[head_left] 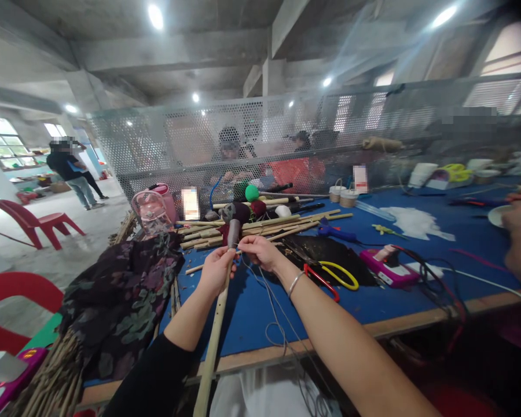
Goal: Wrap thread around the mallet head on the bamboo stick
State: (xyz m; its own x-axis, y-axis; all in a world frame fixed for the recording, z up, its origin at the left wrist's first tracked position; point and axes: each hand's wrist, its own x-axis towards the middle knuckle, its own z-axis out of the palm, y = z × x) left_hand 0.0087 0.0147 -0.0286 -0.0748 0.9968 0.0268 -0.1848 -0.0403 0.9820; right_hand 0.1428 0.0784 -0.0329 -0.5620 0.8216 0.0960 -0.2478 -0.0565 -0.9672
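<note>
Pole (216,327), left hand (216,271) clasping, right hand (263,253) pinching

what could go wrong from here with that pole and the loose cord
The grey cord hangs in loose loops past the table edge, so it might tangle or snag.
The pole in the left hand sticks out beyond that edge, so a bump could jolt it.
The yellow handle lies near the right forearm and might get knocked.
</note>
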